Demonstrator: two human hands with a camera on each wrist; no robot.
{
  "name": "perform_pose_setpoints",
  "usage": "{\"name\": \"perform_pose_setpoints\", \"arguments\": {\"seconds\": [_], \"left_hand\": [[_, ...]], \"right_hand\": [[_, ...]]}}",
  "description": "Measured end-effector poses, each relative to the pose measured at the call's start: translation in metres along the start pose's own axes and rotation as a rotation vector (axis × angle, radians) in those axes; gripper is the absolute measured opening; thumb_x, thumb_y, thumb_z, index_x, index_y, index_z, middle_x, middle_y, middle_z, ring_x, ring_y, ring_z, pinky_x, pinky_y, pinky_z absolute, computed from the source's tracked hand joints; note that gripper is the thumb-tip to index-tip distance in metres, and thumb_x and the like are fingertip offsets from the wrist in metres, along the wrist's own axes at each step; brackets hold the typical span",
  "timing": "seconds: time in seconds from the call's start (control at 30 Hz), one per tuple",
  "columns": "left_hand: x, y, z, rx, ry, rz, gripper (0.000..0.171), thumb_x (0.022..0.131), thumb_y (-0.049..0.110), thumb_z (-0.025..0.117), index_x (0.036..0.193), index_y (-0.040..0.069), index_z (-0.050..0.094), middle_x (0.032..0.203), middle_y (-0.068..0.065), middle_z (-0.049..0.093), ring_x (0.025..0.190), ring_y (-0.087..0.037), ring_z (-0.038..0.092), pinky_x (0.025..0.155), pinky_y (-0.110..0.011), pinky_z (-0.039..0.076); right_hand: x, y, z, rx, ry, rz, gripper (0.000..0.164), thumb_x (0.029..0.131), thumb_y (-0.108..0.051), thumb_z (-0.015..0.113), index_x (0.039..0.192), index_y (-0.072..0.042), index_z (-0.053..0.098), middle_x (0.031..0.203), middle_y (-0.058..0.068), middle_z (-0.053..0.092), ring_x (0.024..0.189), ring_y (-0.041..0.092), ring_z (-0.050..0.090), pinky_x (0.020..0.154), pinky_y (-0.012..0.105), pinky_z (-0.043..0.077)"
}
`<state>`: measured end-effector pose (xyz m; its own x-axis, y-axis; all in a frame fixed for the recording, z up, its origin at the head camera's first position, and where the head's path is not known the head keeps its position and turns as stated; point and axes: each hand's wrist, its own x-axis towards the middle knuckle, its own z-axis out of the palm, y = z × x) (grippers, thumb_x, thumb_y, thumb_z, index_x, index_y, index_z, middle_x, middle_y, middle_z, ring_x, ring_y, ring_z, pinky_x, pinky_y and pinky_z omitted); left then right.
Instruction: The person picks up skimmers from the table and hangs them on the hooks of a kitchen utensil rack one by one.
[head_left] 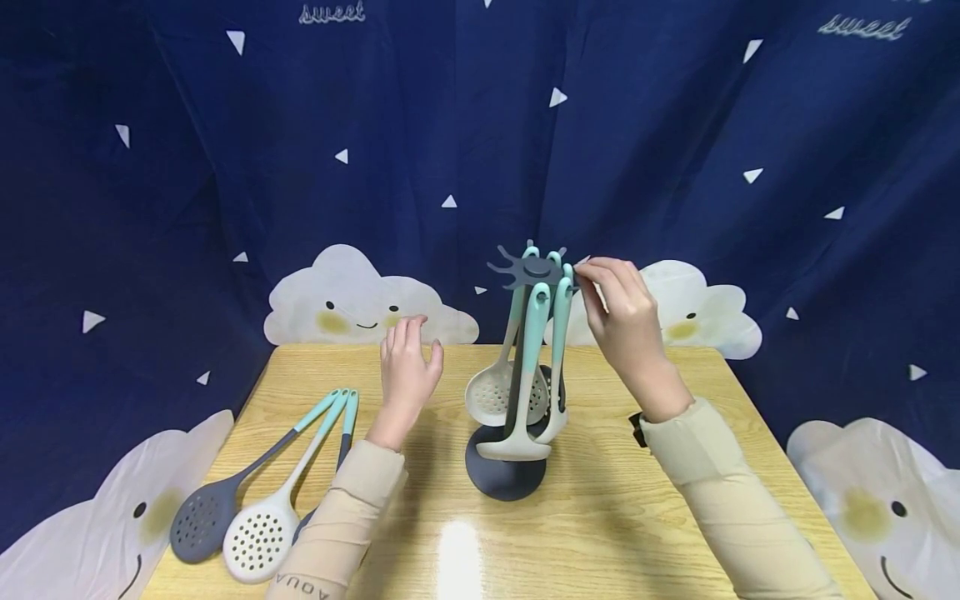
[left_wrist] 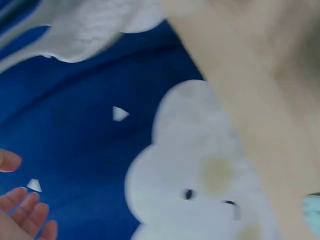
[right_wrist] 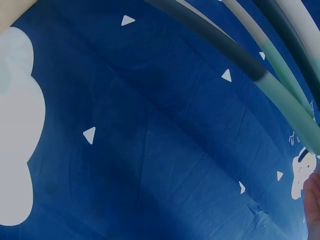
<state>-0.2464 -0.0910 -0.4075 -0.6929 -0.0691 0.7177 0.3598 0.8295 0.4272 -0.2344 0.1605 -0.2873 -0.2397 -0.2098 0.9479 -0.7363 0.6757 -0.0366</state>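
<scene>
My right hand [head_left: 622, 317] is at the top of a dark grey utensil stand [head_left: 505, 471], its thumb and fingertips pinching the mint handle end [head_left: 567, 272] of a dark utensil. That utensil's lower part is mostly hidden behind the others. From the stand's hooked top [head_left: 536, 268] hang a pale ladle [head_left: 517, 446], a pale skimmer [head_left: 491, 392] and another pale utensil [head_left: 558, 358]. In the right wrist view, a dark handle with a mint end [right_wrist: 285, 102] runs towards the fingers [right_wrist: 312, 197]. My left hand [head_left: 408, 367] is held empty to the stand's left, fingers loosely bent.
On the table's left lie a dark slotted turner [head_left: 202, 521], a pale perforated turner [head_left: 261, 537] and a third mint-handled utensil [head_left: 348, 425], partly hidden by my left sleeve. A small black object [head_left: 638, 429] is beside my right sleeve. A blue curtain [head_left: 480, 125] hangs behind.
</scene>
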Motion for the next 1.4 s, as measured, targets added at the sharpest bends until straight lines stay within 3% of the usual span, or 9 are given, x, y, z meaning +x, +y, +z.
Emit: {"name": "perform_pose_setpoints", "arguments": {"seconds": [0.17, 0.43, 0.67, 0.93, 1.17, 1.4], "left_hand": [[-0.011, -0.031, 0.008, 0.076, -0.207, -0.214, 0.042, 0.080, 0.010, 0.060, 0.118, -0.002, 0.049, 0.112, -0.017, 0.048, 0.104, -0.033, 0.043, 0.093, -0.044, 0.034], [-0.038, -0.088, 0.017, 0.170, -0.378, -0.365, 0.044, 0.081, 0.005, 0.055, 0.121, -0.009, 0.043, 0.115, -0.024, 0.045, 0.106, -0.038, 0.041, 0.089, -0.049, 0.036], [-0.058, -0.119, 0.012, 0.193, -0.588, -0.553, 0.045, 0.082, 0.004, 0.051, 0.120, -0.015, 0.035, 0.114, -0.029, 0.038, 0.106, -0.044, 0.036, 0.082, -0.055, 0.038], [-0.075, -0.134, 0.004, 0.199, -0.671, -0.644, 0.052, 0.081, -0.001, 0.051, 0.124, -0.020, 0.030, 0.125, -0.040, 0.029, 0.114, -0.055, 0.032, 0.085, -0.064, 0.036], [-0.085, -0.142, 0.001, 0.195, -0.689, -0.709, 0.036, 0.082, -0.003, 0.049, 0.111, -0.020, 0.038, 0.112, -0.037, 0.037, 0.104, -0.052, 0.040, 0.077, -0.059, 0.043], [-0.090, -0.145, 0.000, 0.180, -0.698, -0.702, 0.031, 0.083, -0.004, 0.047, 0.109, -0.021, 0.041, 0.111, -0.038, 0.037, 0.103, -0.054, 0.040, 0.077, -0.057, 0.044]], "right_hand": [[0.001, -0.001, 0.000, 0.001, -0.006, -0.005, 0.010, 0.081, 0.009, 0.058, 0.090, 0.007, 0.062, 0.088, 0.018, 0.061, 0.082, 0.031, 0.056, 0.075, 0.037, 0.049], [0.001, -0.001, 0.001, 0.002, -0.009, -0.011, 0.010, 0.081, 0.009, 0.058, 0.090, 0.008, 0.062, 0.088, 0.018, 0.061, 0.082, 0.032, 0.057, 0.075, 0.037, 0.049], [0.000, -0.001, 0.000, -0.001, -0.007, -0.006, 0.010, 0.081, 0.009, 0.058, 0.090, 0.007, 0.062, 0.088, 0.018, 0.060, 0.081, 0.031, 0.056, 0.075, 0.038, 0.049], [0.001, -0.001, -0.001, -0.006, -0.007, -0.007, 0.010, 0.081, 0.009, 0.059, 0.090, 0.007, 0.062, 0.087, 0.018, 0.060, 0.081, 0.032, 0.056, 0.074, 0.038, 0.049], [0.001, -0.001, -0.001, -0.008, -0.012, -0.008, 0.010, 0.081, 0.009, 0.058, 0.090, 0.008, 0.062, 0.087, 0.018, 0.060, 0.081, 0.032, 0.056, 0.074, 0.038, 0.049], [0.000, -0.001, 0.000, 0.003, 0.001, -0.005, 0.010, 0.081, 0.009, 0.059, 0.090, 0.008, 0.062, 0.087, 0.018, 0.060, 0.080, 0.032, 0.056, 0.075, 0.038, 0.048]]}}
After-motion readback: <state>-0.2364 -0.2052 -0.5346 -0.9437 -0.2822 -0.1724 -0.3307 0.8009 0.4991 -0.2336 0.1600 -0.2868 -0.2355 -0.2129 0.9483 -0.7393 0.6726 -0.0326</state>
